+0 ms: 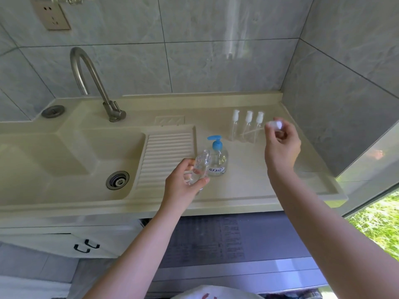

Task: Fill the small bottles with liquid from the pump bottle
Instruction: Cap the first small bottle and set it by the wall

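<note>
My left hand (pixel 184 183) grips a small clear bottle (pixel 201 164) with an open neck, held just above the counter, a little tilted. Right behind it stands the clear pump bottle (pixel 218 161) with a blue pump head, partly filled with clear liquid. My right hand (pixel 281 143) is raised over the counter to the right and pinches a white spray cap (pixel 276 125), from which a thin tube trails to the left. Three small clear bottles (pixel 248 126) with white caps stand in a row near the back wall.
A cream counter (pixel 259 186) holds a ribbed washboard (pixel 166 154) and a sink basin (pixel 71 167) with a drain on the left. A metal faucet (pixel 92 83) arches over the basin. Tiled walls close the back and right sides.
</note>
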